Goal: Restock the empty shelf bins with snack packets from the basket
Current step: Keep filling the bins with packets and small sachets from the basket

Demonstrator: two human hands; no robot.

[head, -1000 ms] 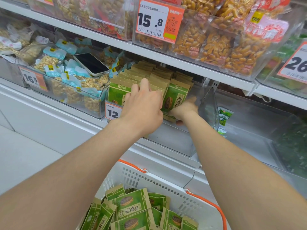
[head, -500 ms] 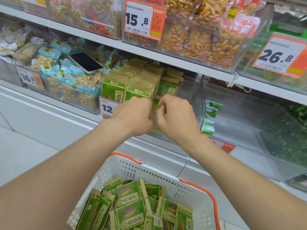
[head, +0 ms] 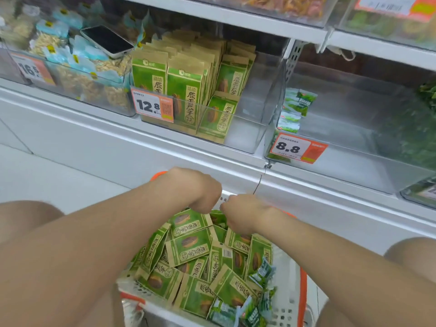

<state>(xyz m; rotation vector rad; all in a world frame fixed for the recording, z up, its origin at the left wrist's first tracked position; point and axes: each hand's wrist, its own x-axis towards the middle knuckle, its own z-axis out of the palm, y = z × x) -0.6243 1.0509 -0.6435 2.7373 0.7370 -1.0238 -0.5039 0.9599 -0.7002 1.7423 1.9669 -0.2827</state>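
Shelf bin (head: 247,123) part-filled — left hand (head: 192,188), right hand (head: 244,214) among basket (head: 289,291) packets (head: 191,243).

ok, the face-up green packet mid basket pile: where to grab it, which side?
Pinch the packet by its brown sealed left edge, coming from above-left. It lies flat on top of the pile in the basket; that edge looks free, while its right end seems tucked under a barcode-up packet.

Both bare forearms (head: 106,232) reach forward and converge, the left grip (head: 195,190) and right grip (head: 243,214) nearly touching, backs up, fingers curled downward and hidden, so whether they hold anything is unclear.
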